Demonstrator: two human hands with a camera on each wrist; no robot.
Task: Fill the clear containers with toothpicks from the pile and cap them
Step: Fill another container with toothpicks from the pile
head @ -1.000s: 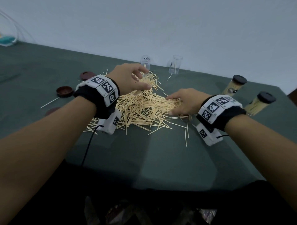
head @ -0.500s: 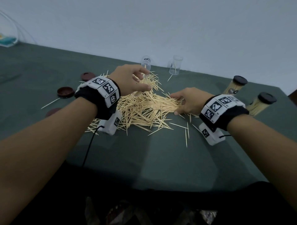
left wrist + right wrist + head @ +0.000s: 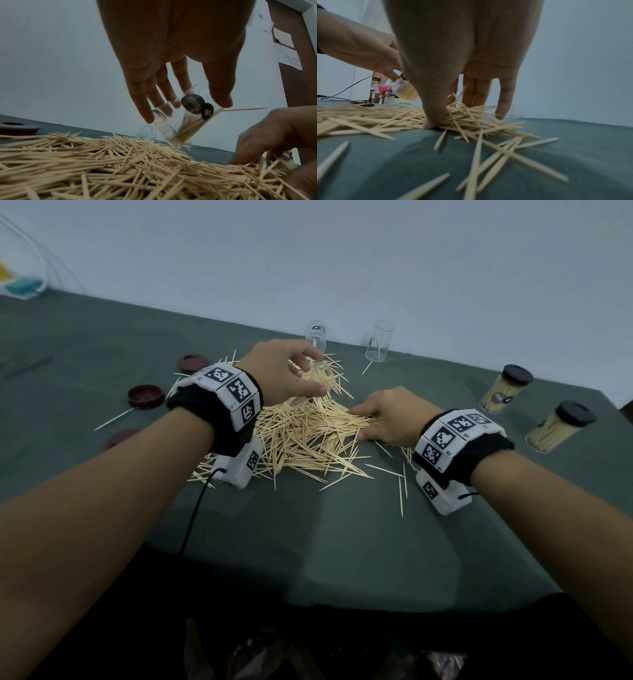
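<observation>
Caps (image 3: 146,396): three brown caps lie toward the table's left edge, apart from the pile; a single toothpick lies beside them.
Left hand (image 3: 284,374): grip closed around the held container (image 3: 181,121), thumb on one side and fingers on the other.
Held container: clear, tilted, raised over the far part of the pile; partly filled with toothpicks and uncapped.
Pile (image 3: 308,436): loose toothpicks spread across the middle of the table (image 3: 308,542), with strays toward the near edge.
Right hand (image 3: 387,416): fingers and thumb pressed down into the pile's right side, drawing a bunch together; no bunch is lifted yet.
Empty containers (image 3: 376,345): two clear ones stand near the far edge, behind the pile, each with only a stick or so inside.
Filled containers (image 3: 503,392): two capped ones stand near the right edge.
Step in hand: gather a bunch for the held container.
Method: align the sticks parallel before lifting, since crossed sticks will likely jam at the mouth. Keep the mouth turned toward the right hand. Feed the bunch in endwise, and take small bunches.
</observation>
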